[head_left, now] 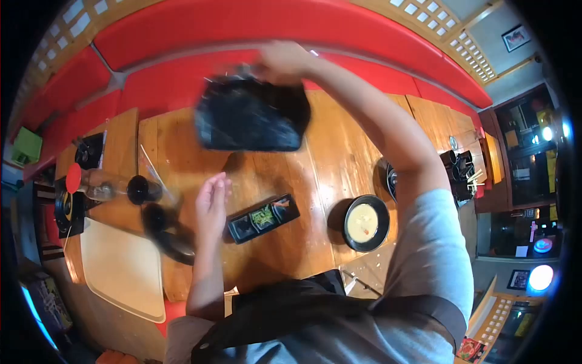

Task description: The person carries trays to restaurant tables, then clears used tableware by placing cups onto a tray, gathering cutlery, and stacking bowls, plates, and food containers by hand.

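Observation:
My right hand [284, 62] reaches out over the far side of the table. It is closed on the upper edge of a dark, shiny dish-like thing [251, 118], which is tilted and blurred by motion, so its exact kind is unclear. My left hand [213, 194] is above the table with its fingers loosely apart and nothing visible in them. Just right of it lies a narrow black sectioned dish [267, 230] with green shreds and other bits of food. Further right stands a black bowl [371, 241] of creamy yellow soup or sauce.
A beige tray [121, 267] sits at the left table edge. Near it are a dark cup [140, 190], a clear bottle with a red cap [73, 178] and a blurred dark bowl [176, 249]. Black cups [459, 165] stand at the right. A red bench [242, 30] runs behind.

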Tool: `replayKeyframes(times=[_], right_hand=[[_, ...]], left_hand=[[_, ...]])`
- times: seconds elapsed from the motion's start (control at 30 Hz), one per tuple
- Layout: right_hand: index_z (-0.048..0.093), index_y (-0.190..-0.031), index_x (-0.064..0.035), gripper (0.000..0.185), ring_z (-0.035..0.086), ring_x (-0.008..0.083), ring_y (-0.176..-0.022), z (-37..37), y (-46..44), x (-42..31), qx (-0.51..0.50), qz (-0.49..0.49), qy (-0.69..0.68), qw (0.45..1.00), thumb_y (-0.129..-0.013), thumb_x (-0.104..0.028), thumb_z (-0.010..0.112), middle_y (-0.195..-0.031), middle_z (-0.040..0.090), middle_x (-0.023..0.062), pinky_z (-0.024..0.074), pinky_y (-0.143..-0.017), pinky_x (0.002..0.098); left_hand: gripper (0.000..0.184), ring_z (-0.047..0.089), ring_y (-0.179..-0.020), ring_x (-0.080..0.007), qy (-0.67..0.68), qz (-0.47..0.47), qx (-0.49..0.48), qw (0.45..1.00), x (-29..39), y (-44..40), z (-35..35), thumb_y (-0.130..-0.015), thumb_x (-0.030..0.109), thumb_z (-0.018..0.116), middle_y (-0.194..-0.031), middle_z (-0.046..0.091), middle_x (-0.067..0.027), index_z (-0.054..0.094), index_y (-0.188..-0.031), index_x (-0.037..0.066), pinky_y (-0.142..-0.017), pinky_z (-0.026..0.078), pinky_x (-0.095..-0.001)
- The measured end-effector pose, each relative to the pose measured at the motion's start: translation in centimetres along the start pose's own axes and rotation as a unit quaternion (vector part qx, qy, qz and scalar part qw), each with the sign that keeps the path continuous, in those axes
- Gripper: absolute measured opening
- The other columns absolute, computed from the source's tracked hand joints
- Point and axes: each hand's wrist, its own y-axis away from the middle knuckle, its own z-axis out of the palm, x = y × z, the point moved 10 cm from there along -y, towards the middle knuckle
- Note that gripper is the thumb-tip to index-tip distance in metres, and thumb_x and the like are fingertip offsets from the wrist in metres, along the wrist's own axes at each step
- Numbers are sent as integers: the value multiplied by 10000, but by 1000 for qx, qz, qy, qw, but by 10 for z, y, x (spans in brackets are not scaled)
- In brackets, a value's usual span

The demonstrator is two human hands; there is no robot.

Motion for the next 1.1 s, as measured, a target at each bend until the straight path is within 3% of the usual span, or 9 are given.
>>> replayKeyframes(times=[0.1,0.2,0.27,0.5,0.67,0.7,0.77,0.93,1.1], right_hand=[[644,-733,-90,211,610,333,-746,49,81,53,-54,51,21,997,-775,-261,528,-743,625,153,480,-658,433],[638,-763,-96,137,617,321,-775,139,139,106,-140,115,55,982,-708,-188,554,-785,631,156,484,-659,421],[629,-794,-110,140,618,321,-772,185,164,127,-147,136,24,979,-689,-176,564,-793,631,148,483,-638,423],[639,-880,-161,168,611,282,-857,260,192,147,-174,186,-61,965,-738,-201,561,-877,642,121,473,-724,402],[679,-851,-164,278,611,283,-848,242,192,149,-185,249,-86,947,-649,-355,689,-823,645,130,472,-736,387],[679,-851,-164,278,611,283,-848,242,189,149,-186,250,-89,946,-649,-355,689,-823,645,130,472,-736,387],[688,-850,-190,289,616,283,-827,223,173,148,-101,246,-133,955,-642,-390,695,-824,646,125,477,-723,392],[679,-844,-172,449,615,295,-786,181,120,116,-45,250,-214,943,-652,-575,629,-799,634,138,473,-660,407],[666,-799,-124,432,617,302,-780,146,110,66,-30,172,-227,958,-667,-535,638,-752,633,117,485,-656,400]], left_hand=[[264,561,-845,-143,-107,117,71,985,9,-29,7,-861,173,541,-953,597,-74,534,-1074,17,-734,442,-251],[355,565,-859,-283,-389,277,157,864,58,-69,19,-721,124,637,-977,582,-142,543,-1043,7,-777,450,-332],[376,529,-925,-334,-418,362,160,818,66,-112,31,-687,136,645,-995,558,-164,550,-1027,5,-834,426,-379],[584,479,-1040,-346,-599,104,108,787,36,-259,60,-766,490,549,-1077,538,-194,562,-1040,-25,-892,391,-426],[520,413,-1146,-325,-565,-29,45,823,5,-304,64,-763,524,547,-1199,494,-135,606,-1061,102,-873,372,-558],[520,413,-1146,-325,-568,-30,43,822,0,-308,63,-763,524,547,-1199,494,-135,606,-1061,102,-873,372,-558],[356,596,-779,-237,-549,48,67,832,3,-320,64,-744,422,637,-739,631,-112,664,-802,72,-694,450,-406],[200,534,-585,-107,-268,67,-69,959,-11,-336,68,-795,217,622,-645,588,-12,651,-760,22,-535,411,-280],[231,445,-593,-50,-334,204,-85,916,54,-276,70,-825,250,614,-626,499,53,649,-800,23,-542,368,-231]])
